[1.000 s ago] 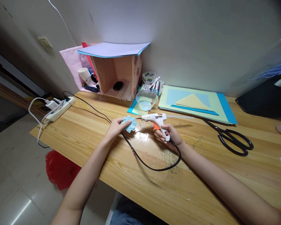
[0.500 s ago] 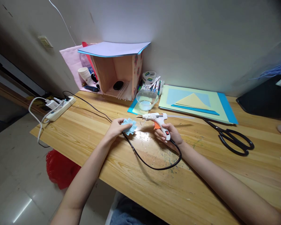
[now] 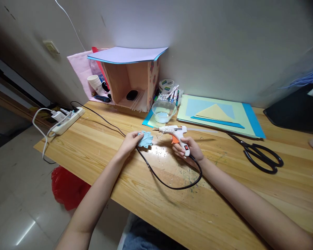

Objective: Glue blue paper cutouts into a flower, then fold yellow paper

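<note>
Between the thumb and fingers of my left hand (image 3: pixel 131 141) is a light blue paper piece (image 3: pixel 146 139) with jagged, pointed edges. My right hand (image 3: pixel 189 149) is wrapped round the handle of a white hot glue gun (image 3: pixel 173 130) with an orange trigger. Its metal nozzle points left, just above and to the right of the blue paper. A clear glue stick (image 3: pixel 202 130) sticks out of its back end. The gun's black cord (image 3: pixel 169 186) loops below both hands and runs under my left hand. Behind the nozzle stands a clear plastic bowl (image 3: pixel 164 111) with light blue paper in it.
Black scissors (image 3: pixel 261 154) lie at the right, beside stacked coloured paper sheets (image 3: pixel 250 118). A pink open box (image 3: pixel 131 74), tape rolls (image 3: pixel 166 85) and markers (image 3: pixel 175 95) stand along the wall. A power strip (image 3: pixel 69 121) sits at the table's left edge.
My left thumb has shifted back toward the edge of the blue paper piece, so more of its face shows. The glue gun and my right hand look unmoved.
</note>
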Demonstrator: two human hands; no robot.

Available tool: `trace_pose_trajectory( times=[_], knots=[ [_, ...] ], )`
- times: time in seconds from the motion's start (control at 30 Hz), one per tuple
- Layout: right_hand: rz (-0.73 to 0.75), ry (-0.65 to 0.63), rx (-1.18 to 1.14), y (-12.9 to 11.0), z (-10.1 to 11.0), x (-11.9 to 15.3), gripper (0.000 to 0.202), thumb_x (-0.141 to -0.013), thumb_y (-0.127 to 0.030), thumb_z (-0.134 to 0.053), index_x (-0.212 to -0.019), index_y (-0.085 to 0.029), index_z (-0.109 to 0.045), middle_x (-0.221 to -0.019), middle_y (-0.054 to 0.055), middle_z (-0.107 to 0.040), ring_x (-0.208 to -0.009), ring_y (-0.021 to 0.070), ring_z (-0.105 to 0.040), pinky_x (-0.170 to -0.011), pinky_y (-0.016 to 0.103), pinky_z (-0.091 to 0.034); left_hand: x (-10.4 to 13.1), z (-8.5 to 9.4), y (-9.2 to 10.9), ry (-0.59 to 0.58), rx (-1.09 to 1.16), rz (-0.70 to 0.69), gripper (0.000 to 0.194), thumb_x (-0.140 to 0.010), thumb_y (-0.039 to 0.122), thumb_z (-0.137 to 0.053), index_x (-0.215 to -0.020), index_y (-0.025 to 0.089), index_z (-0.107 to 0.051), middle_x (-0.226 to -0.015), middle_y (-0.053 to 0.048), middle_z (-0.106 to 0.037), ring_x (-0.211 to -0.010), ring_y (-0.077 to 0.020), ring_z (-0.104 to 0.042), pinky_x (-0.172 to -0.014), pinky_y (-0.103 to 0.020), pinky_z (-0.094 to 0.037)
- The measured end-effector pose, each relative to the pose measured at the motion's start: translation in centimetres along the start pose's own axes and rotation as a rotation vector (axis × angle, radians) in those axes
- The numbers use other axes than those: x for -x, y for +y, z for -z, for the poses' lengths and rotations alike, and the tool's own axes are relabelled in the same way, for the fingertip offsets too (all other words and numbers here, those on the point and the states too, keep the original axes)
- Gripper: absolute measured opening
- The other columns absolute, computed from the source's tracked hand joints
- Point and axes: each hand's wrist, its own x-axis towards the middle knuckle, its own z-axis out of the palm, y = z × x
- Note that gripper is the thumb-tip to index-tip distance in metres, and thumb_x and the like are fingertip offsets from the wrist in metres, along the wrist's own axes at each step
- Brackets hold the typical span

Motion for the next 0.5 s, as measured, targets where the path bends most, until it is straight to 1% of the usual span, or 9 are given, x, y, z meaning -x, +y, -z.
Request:
trace_pose_trajectory(
  times=[0.13, 0.23, 0.37, 0.5],
  knots=[
    [-0.017, -0.019, 0.009, 0.13, -0.15, 0.01, 0.022, -0.079, -0.026, -0.037, -0.079, -0.012, -0.054, -0.039, -0.004, -0.039, -0.033, 0.0083, -0.030, -0.031, 0.019, -0.021, 0.02, -0.11, -0.03, -0.063, 0.011, 0.059, 0.040, -0.066, 0.046, -0.064, -0.083, 0.011, -0.065, -0.059, -0.001, -0.059, -0.047, -0.0091, -0.047, -0.045, -0.020, -0.032],
    [-0.038, -0.025, 0.034, 0.31, -0.11, 0.03, 0.023, -0.079, -0.027, -0.038, -0.079, -0.011, -0.055, -0.041, -0.003, -0.041, -0.034, 0.0084, -0.033, -0.030, 0.018, -0.024, 0.12, -0.20, 0.14, -0.096, 0.025, 0.035, 0.040, -0.065, 0.042, -0.066, -0.087, 0.009, -0.065, -0.061, -0.001, -0.059, -0.048, -0.0075, -0.045, -0.045, -0.019, -0.030],
    [-0.047, -0.042, 0.064, 0.46, -0.01, 0.02, 0.025, -0.081, -0.027, -0.038, -0.085, -0.010, -0.056, -0.042, -0.004, -0.041, -0.035, 0.0080, -0.033, -0.029, 0.016, -0.026, 0.08, -0.12, -0.01, -0.118, 0.037, 0.019, 0.040, -0.066, 0.044, -0.066, -0.087, 0.010, -0.065, -0.059, 0.000, -0.057, -0.046, -0.0067, -0.044, -0.044, -0.019, -0.029],
    [-0.054, -0.055, 0.081, 0.48, 0.06, -0.03, 0.028, -0.082, -0.027, -0.035, -0.090, -0.011, -0.056, -0.043, -0.004, -0.042, -0.036, 0.0083, -0.034, -0.029, 0.016, -0.028, -0.08, 0.05, -0.35, -0.123, 0.009, 0.001, 0.038, -0.067, 0.045, -0.064, -0.079, 0.010, -0.064, -0.056, 0.000, -0.055, -0.045, -0.0065, -0.042, -0.044, -0.019, -0.028]
  ],
)
